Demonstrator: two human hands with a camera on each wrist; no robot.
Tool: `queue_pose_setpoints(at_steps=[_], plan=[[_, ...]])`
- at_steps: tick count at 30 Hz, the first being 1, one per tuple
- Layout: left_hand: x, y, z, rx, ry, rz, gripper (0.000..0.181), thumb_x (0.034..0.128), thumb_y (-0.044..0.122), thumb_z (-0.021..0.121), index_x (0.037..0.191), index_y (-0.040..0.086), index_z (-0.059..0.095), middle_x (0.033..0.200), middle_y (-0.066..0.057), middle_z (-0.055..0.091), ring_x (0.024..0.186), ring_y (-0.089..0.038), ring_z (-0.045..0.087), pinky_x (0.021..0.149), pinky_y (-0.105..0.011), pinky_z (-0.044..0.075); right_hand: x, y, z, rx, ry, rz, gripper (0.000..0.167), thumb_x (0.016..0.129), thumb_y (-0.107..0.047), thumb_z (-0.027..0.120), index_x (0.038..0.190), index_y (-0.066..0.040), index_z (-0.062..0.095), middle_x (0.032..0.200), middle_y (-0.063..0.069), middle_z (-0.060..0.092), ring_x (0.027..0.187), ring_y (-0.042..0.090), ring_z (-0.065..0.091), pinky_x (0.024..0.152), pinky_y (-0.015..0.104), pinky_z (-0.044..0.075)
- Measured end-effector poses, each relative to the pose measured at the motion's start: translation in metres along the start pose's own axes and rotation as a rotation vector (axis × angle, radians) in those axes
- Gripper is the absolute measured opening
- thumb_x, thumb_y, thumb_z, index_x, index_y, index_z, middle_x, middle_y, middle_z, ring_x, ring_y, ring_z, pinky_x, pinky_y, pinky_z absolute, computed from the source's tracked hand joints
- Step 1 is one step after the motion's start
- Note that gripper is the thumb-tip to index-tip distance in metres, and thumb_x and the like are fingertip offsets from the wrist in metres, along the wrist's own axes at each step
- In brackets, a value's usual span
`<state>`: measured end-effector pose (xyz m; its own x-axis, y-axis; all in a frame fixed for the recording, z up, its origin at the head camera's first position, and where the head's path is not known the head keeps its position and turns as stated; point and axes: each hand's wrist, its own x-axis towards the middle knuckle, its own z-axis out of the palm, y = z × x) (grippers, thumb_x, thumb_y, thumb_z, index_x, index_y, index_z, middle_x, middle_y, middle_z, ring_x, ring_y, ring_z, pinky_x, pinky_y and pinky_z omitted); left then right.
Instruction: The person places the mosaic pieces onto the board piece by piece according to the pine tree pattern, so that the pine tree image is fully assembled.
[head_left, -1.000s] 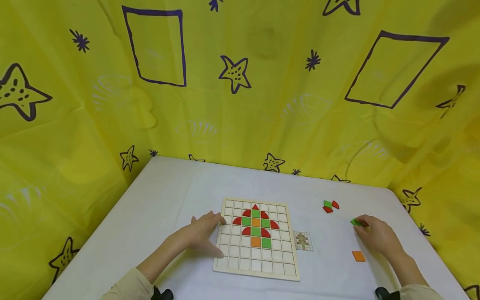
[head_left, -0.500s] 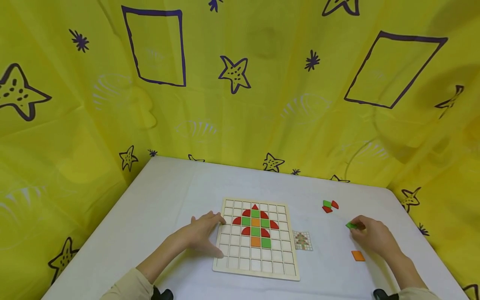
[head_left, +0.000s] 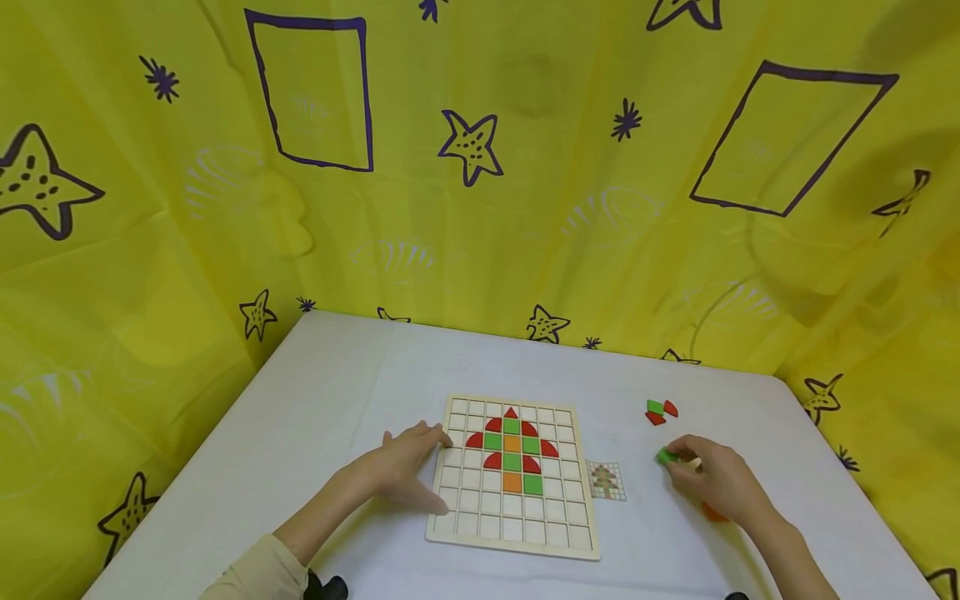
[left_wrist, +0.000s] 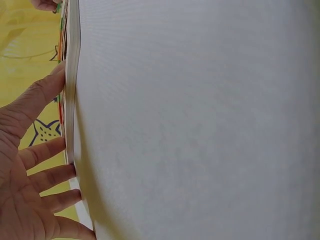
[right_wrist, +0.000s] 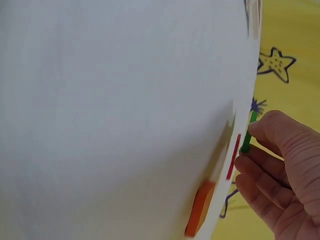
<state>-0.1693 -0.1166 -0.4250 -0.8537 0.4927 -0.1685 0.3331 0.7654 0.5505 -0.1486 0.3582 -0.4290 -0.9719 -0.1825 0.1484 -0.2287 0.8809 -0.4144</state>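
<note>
My left hand (head_left: 411, 463) rests along the left edge of a wooden grid board (head_left: 512, 530), fingers spread, thumb near the lower part of that edge. In the left wrist view the thumb and fingertips touch the board's edge. Red, green and orange tiles (head_left: 512, 445) sit in its cells in a tree-like pattern. Right of the board, my right hand (head_left: 716, 477) pinches a green tile (head_left: 666, 456) between thumb and fingers, above the table. A small pale piece (head_left: 695, 463) shows between these fingers; its kind is unclear. An orange tile (right_wrist: 200, 210) lies beneath the hand, partly hidden in the head view.
A small picture card (head_left: 605, 481) with a tree on a grid lies against the board's right side. Further back on the white table (head_left: 360, 375) are a loose green tile (head_left: 655, 407) and two red tiles (head_left: 671, 409). A yellow curtain (head_left: 405, 208) hangs behind.
My right hand has moved left with the green tile, toward the board, and now partly covers the orange tile. The left hand and the board have stayed in place.
</note>
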Motion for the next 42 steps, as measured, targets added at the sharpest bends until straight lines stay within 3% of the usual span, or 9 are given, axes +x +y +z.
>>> queue_pose_setpoints(at_steps=[7, 21, 42], plan=[[0.002, -0.002, 0.002, 0.007, 0.001, 0.008, 0.076, 0.0680, 0.042, 0.095, 0.129, 0.018, 0.055, 0.156, -0.018, 0.046, 0.150, -0.041, 0.031, 0.107, -0.082, 0.019, -0.002, -0.025, 0.008, 0.004, 0.008, -0.054, 0.019, 0.085, -0.007, 0.081, 0.102, -0.011, 0.074, 0.098, -0.004, 0.073, 0.088, 0.020, 0.067, 0.073, 0.034, 0.056], [0.002, -0.004, 0.001, 0.002, 0.003, 0.025, 0.076, 0.0679, 0.042, 0.095, 0.128, 0.018, 0.055, 0.152, -0.018, 0.050, 0.147, -0.042, 0.036, 0.105, -0.085, 0.018, 0.000, -0.062, 0.022, 0.012, 0.043, -0.249, 0.023, 0.082, -0.005, 0.084, 0.099, -0.015, 0.073, 0.100, -0.008, 0.073, 0.084, 0.013, 0.064, 0.071, 0.032, 0.057], [0.001, 0.000, 0.000, 0.003, 0.001, 0.000, 0.076, 0.0683, 0.041, 0.094, 0.129, 0.019, 0.056, 0.156, -0.018, 0.046, 0.150, -0.041, 0.032, 0.107, -0.083, 0.019, 0.016, -0.118, 0.040, 0.022, -0.047, -0.351, 0.021, 0.084, -0.006, 0.080, 0.102, -0.016, 0.073, 0.103, -0.007, 0.073, 0.091, 0.015, 0.066, 0.081, 0.036, 0.058]])
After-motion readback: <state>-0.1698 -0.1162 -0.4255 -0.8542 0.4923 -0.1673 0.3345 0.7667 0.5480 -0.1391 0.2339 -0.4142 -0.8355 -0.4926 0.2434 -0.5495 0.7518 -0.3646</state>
